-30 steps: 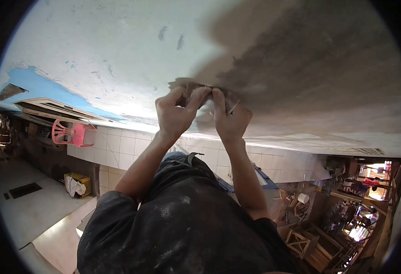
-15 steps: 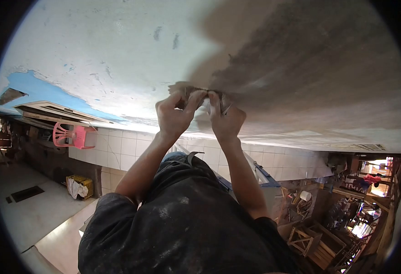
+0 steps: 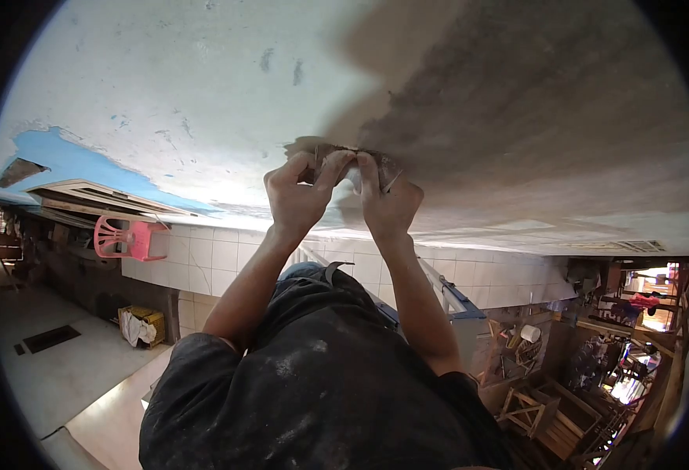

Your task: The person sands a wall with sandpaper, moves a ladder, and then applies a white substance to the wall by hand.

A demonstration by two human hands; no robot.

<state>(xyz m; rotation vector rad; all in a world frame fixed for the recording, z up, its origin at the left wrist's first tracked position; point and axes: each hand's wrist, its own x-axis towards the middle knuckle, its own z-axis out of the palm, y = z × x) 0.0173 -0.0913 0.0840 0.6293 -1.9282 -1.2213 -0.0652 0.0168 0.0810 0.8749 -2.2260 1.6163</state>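
Note:
My left hand [image 3: 296, 196] and my right hand [image 3: 388, 205] are raised side by side against a pale plastered wall [image 3: 211, 86]. Between them they pinch a small, dusty sheet that looks like sandpaper [image 3: 392, 174], its edges showing beside the fingers. Thumbs and fingertips nearly meet at its middle, and the sheet lies at the wall's surface. Fingers on both hands are bent and closed; part of the sheet is hidden behind them. A dark grey-brown area [image 3: 517, 102] covers the wall to the right of my hands, and bare blue paint [image 3: 70, 157] shows at the left.
Below me stands a stepladder with blue-edged parts [image 3: 458, 301]. A pink plastic chair [image 3: 133, 239] is on the white tiled floor [image 3: 223, 258] at left. Farther off are a yellow crate [image 3: 155, 325] with a white cloth, and wooden frames [image 3: 548, 411] among clutter at right.
Both hands keep their pinch on the sheet and have hardly shifted against the wall. The view has tilted very slightly.

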